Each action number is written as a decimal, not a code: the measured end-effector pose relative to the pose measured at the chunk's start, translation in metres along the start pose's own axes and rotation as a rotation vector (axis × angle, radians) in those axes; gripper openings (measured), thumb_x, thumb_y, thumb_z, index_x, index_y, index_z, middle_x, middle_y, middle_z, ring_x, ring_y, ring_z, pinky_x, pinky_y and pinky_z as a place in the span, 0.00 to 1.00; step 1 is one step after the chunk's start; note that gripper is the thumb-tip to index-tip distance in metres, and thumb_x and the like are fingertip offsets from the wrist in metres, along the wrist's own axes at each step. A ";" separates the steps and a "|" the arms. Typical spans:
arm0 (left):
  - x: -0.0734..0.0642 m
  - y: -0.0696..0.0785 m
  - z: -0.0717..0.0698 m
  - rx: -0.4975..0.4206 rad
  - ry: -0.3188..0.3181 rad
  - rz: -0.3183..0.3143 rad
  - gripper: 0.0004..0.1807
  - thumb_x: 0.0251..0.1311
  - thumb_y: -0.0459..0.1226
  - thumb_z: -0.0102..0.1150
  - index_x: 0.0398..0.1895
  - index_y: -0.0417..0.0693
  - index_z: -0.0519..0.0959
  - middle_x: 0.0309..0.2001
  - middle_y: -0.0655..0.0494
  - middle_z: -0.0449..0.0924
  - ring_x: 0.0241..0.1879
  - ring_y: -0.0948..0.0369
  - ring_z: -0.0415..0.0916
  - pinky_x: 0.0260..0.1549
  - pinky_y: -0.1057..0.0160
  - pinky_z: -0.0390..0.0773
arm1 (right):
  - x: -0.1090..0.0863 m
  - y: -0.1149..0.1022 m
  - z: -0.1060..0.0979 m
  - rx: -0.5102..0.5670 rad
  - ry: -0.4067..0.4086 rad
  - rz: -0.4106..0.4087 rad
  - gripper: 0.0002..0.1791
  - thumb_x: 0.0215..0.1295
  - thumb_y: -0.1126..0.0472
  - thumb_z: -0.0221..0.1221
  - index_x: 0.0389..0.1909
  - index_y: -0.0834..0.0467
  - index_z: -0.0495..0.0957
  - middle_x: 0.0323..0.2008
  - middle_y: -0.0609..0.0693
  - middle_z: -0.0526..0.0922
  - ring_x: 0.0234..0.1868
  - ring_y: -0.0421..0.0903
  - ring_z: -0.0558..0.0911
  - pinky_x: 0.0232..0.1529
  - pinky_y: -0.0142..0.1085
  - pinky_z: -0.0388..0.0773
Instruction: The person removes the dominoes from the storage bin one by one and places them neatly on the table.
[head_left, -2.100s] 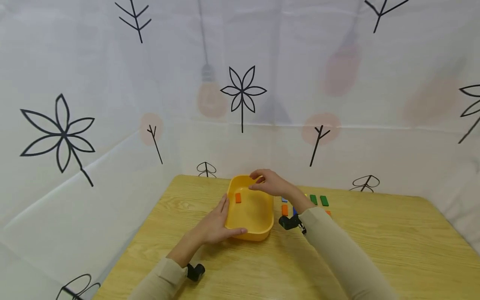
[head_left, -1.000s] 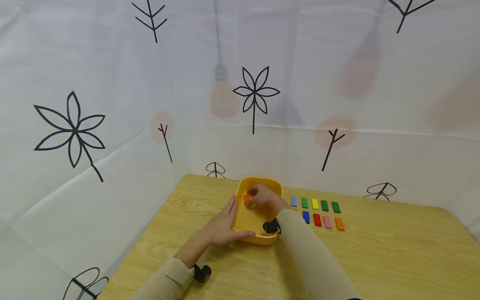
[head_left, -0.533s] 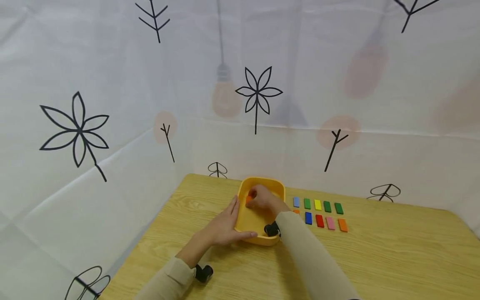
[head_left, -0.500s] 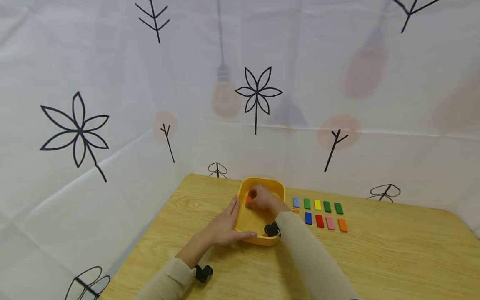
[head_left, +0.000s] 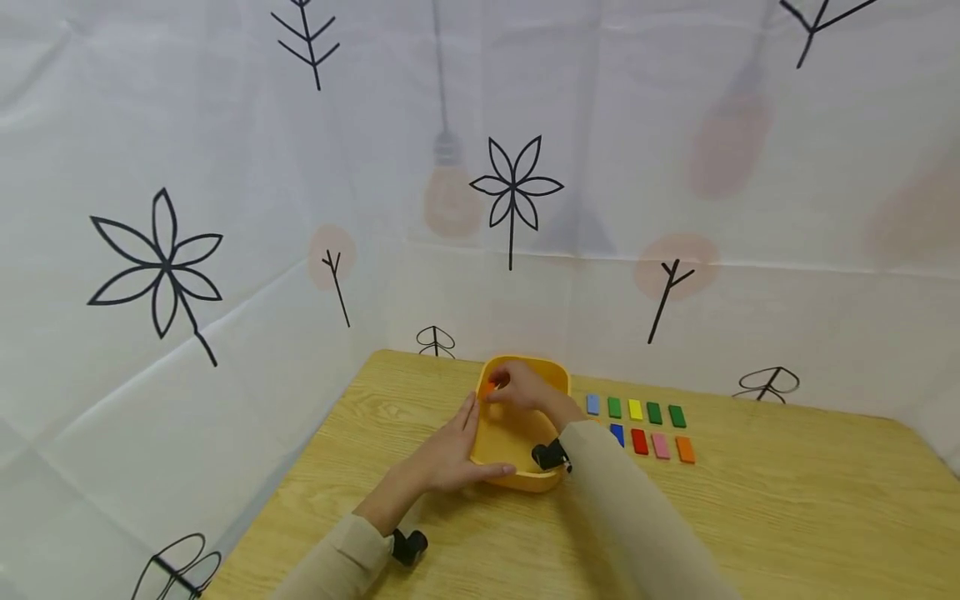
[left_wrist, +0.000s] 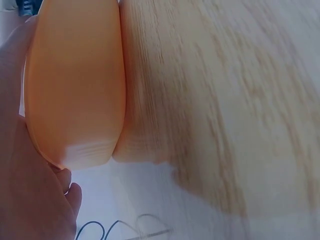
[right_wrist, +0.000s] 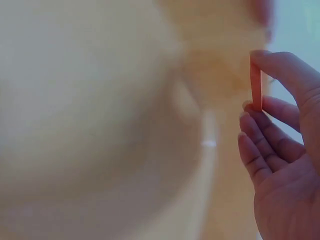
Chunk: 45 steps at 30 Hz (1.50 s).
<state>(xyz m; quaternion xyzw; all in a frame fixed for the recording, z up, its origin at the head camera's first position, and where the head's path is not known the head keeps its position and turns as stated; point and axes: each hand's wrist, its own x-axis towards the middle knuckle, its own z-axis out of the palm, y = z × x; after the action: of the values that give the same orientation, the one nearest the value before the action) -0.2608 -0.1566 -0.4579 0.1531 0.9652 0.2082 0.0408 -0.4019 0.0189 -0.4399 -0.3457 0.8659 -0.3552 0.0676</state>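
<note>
A yellow plastic bin (head_left: 517,482) stands on the wooden table toward the back. Along its left wall my left hand (head_left: 442,454) lies with straight fingers, the thumb on the near rim. In the left wrist view that hand (left_wrist: 35,175) rests against the rim of the bin (left_wrist: 80,85). My right hand (head_left: 522,387) is inside the bin near its far left corner. Between thumb and index finger it pinches an orange domino (right_wrist: 256,85), held on end in the right wrist view; the other fingers are loosely bent. The hand partly hides this domino in the head view.
Right of the bin, coloured dominoes lie in two rows: light blue (head_left: 592,405), yellow (head_left: 635,409) and greens behind, blue (head_left: 617,433), red (head_left: 639,442), pink (head_left: 660,446) and orange in front. A patterned white cloth (head_left: 510,308) hangs behind the table (head_left: 787,500).
My right hand came from above the far rim down into the bin, took hold of the orange domino and has lifted it slightly toward the far left corner. The left hand stays on the bin.
</note>
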 end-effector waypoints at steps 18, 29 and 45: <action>0.004 -0.010 -0.010 -0.022 0.002 -0.046 0.73 0.50 0.80 0.53 0.83 0.41 0.37 0.84 0.49 0.31 0.79 0.47 0.49 0.74 0.47 0.60 | -0.105 0.001 -0.076 -0.020 0.096 -0.110 0.23 0.66 0.56 0.70 0.56 0.65 0.81 0.50 0.55 0.83 0.50 0.55 0.80 0.53 0.50 0.80; 0.001 -0.012 -0.011 -0.053 -0.011 -0.039 0.72 0.51 0.78 0.55 0.83 0.40 0.38 0.84 0.47 0.32 0.79 0.46 0.49 0.73 0.47 0.61 | -0.196 0.064 -0.119 -0.167 0.218 -0.048 0.20 0.66 0.60 0.69 0.54 0.66 0.81 0.49 0.56 0.83 0.47 0.55 0.82 0.48 0.48 0.83; 0.001 -0.018 -0.011 -0.075 0.078 -0.013 0.68 0.54 0.77 0.53 0.84 0.44 0.39 0.84 0.49 0.33 0.79 0.45 0.49 0.73 0.43 0.60 | -0.238 0.131 -0.127 -0.229 0.126 0.087 0.21 0.63 0.64 0.70 0.52 0.73 0.80 0.45 0.60 0.81 0.45 0.58 0.82 0.44 0.52 0.83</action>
<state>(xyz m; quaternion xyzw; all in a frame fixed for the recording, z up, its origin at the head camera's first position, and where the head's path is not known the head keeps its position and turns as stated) -0.2683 -0.1766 -0.4550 0.1368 0.9586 0.2495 0.0104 -0.3410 0.3120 -0.4636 -0.2902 0.9174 -0.2720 -0.0115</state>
